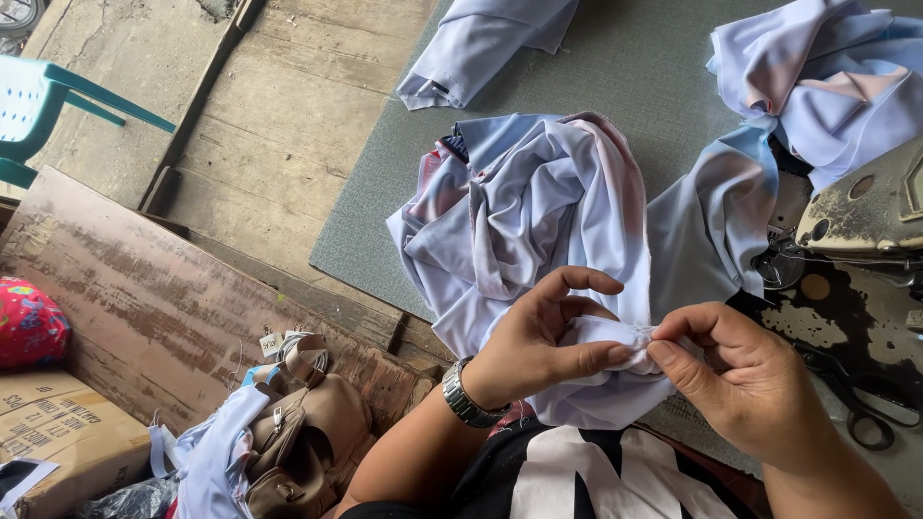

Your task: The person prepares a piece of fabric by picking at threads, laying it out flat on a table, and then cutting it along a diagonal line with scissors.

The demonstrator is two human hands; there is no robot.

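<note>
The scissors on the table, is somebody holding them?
No, the scissors lie alone beside the right hand, which pinches the pale blue cloth.

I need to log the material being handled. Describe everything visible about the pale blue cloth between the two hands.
The pale blue cloth is a thin, smooth-looking fabric with pink and white patches, bunched in deep crumpled folds on the grey table top. Its near end hangs toward the person's lap. The left hand and right hand pinch a small gathered edge of it between thumbs and fingertips. A further fold runs right toward the worn sewing machine.
</note>
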